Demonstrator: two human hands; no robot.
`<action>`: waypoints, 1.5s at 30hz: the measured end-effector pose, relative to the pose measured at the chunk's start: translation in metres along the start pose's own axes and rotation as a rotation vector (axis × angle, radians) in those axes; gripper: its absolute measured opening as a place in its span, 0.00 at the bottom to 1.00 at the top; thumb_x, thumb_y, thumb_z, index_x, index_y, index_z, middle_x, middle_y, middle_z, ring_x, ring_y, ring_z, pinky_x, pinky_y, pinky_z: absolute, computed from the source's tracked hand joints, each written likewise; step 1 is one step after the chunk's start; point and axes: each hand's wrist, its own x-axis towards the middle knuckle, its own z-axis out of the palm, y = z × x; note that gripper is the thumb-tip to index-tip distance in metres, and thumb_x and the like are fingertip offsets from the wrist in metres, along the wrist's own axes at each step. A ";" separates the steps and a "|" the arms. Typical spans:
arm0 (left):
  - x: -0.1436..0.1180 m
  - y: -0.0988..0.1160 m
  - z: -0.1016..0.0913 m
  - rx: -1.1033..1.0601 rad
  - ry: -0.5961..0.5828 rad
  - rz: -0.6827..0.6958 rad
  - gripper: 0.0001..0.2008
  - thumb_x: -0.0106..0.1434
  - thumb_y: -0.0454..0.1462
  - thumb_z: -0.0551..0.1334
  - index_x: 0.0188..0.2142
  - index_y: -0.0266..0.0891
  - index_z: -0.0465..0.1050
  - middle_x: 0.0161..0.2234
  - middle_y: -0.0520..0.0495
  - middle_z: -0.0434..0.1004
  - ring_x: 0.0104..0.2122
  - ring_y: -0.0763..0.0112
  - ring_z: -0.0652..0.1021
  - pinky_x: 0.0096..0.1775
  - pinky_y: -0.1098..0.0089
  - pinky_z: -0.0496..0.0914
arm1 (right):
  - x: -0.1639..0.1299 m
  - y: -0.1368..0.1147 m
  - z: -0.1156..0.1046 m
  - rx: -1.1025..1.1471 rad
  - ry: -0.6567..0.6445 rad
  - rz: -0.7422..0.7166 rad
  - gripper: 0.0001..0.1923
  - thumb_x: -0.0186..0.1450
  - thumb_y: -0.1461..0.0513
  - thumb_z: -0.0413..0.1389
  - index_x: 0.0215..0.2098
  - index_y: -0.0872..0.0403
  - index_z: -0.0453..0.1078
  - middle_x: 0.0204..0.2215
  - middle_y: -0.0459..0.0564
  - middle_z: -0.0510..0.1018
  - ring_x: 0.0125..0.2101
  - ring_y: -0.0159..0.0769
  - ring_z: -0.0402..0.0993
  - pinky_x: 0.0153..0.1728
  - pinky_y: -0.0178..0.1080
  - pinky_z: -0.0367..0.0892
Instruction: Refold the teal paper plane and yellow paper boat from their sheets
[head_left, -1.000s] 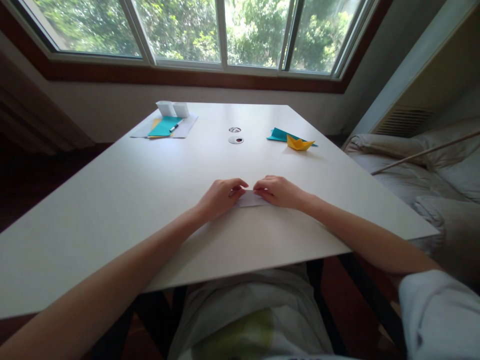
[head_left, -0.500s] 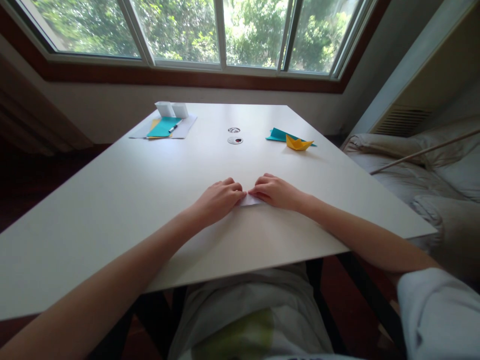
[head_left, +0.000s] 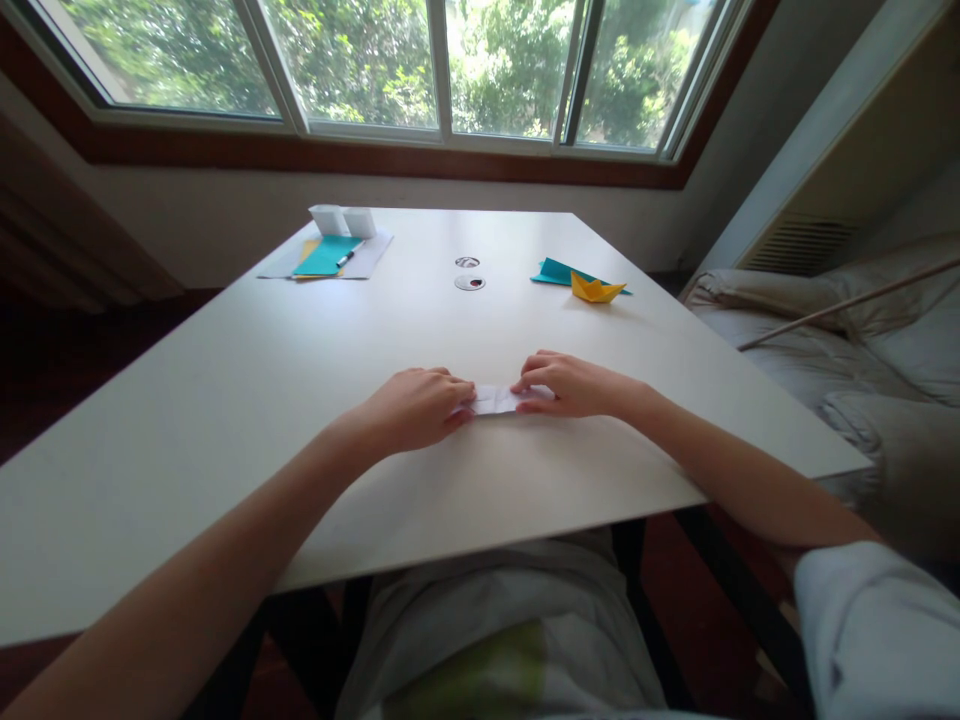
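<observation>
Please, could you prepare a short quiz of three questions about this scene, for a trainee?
1. True or false: the left hand and the right hand both touch the white folded paper.
2. What lies partly over the flat teal sheet? A) scissors B) a pen C) a spoon
3. Fill in: seen from the person, the yellow paper boat is on the ____ side of the table.

Key: 1 true; 2 B; 3 right.

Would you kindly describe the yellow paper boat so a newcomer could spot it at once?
Find the white table below the window. Look beyond the right hand, towards the table's far right. There, just nearer than the folded teal paper, the yellow paper boat stands out by colour and upturned pointed ends.
</observation>
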 end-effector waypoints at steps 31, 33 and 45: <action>0.012 -0.008 0.018 -0.541 0.056 -0.084 0.20 0.57 0.37 0.55 0.50 0.39 0.65 0.40 0.46 0.72 0.34 0.68 0.73 0.36 0.69 0.67 | 0.005 0.003 0.012 0.263 0.168 0.305 0.10 0.61 0.59 0.53 0.36 0.54 0.73 0.25 0.46 0.75 0.26 0.29 0.68 0.29 0.32 0.60; 0.013 -0.010 0.023 -0.480 0.113 -0.013 0.18 0.58 0.36 0.55 0.49 0.40 0.67 0.43 0.44 0.70 0.39 0.66 0.72 0.40 0.67 0.67 | 0.006 0.003 0.015 0.218 0.169 0.301 0.08 0.60 0.60 0.54 0.34 0.54 0.74 0.27 0.47 0.75 0.27 0.30 0.68 0.31 0.32 0.61; 0.016 -0.018 0.034 -0.323 0.143 0.128 0.11 0.63 0.35 0.53 0.38 0.40 0.75 0.37 0.46 0.74 0.39 0.66 0.71 0.41 0.67 0.66 | 0.002 -0.002 0.004 0.116 0.131 -0.141 0.11 0.63 0.65 0.50 0.40 0.54 0.73 0.34 0.52 0.76 0.36 0.34 0.70 0.40 0.37 0.65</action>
